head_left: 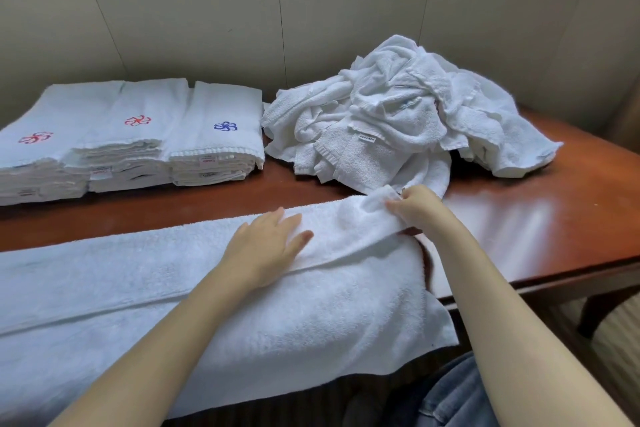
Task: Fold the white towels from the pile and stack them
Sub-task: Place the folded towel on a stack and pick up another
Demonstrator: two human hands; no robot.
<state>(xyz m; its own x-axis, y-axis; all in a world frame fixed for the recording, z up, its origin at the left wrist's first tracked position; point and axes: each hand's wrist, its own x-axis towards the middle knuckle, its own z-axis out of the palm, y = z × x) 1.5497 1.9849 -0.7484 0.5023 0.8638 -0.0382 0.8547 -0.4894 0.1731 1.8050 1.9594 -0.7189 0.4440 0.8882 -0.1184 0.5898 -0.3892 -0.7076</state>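
White towel (173,288), spread across the lower frame, is mid-fold: your left hand (266,239) presses flat at its centre, and your right hand (412,208) pinches its far right corner. Next, probably carry that corner leftward with edges matched; the pile (398,114) sits upper right, the stacks (131,135) upper left.

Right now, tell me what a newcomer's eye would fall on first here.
First the crumpled white pile at the back right of the table, then the three neat stacks at the back left, two with red emblems on top and one with blue. Nearest, a long towel lies across the front edge, the left hand flat on it and the right hand pinching its right end.
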